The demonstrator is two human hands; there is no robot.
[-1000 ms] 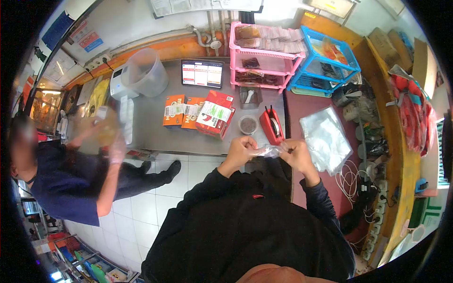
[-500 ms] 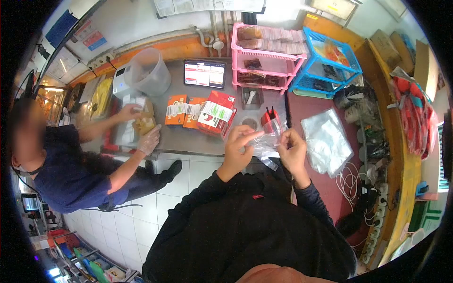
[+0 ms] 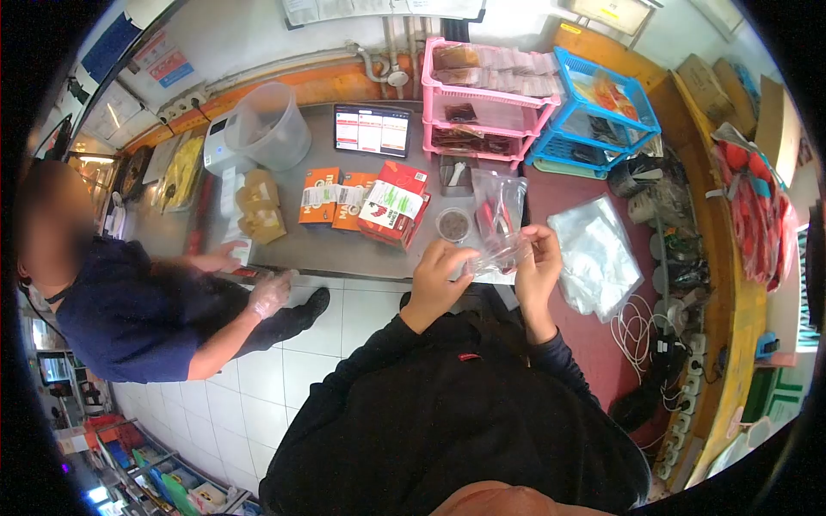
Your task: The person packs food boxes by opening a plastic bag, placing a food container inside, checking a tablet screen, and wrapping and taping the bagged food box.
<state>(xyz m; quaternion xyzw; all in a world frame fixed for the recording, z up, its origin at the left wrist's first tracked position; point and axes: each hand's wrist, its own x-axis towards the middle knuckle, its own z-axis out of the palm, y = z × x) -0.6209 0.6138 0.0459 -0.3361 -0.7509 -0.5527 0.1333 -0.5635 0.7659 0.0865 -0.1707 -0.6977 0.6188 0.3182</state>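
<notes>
Both of my hands hold a clear plastic bag (image 3: 501, 187) over the counter's front edge. My left hand (image 3: 439, 277) pinches its gathered near end from the left. On the other side my right hand (image 3: 539, 262) grips the same end with closed fingers. The bag's far part stretches away from me, and a red object (image 3: 487, 217) shows through it; whether that lies inside or beneath, I cannot tell. Just left of the bag stands a small round tub (image 3: 453, 225) with dark contents. Red boxes (image 3: 394, 206) and orange boxes (image 3: 320, 196) with white labels stand further left.
A co-worker's gloved hand (image 3: 270, 294) is at the counter's left front edge, near an open brown carton (image 3: 260, 208). Tablet (image 3: 372, 132), pink rack (image 3: 490, 90) and blue rack (image 3: 602, 107) stand behind. Clear bags (image 3: 594, 254) and a white cable (image 3: 635, 340) lie right.
The plastic bag, bunched between my hands before, now extends away over the red object. My hands have shifted slightly. The co-worker has let go of the brown carton and moved both hands toward the counter edge.
</notes>
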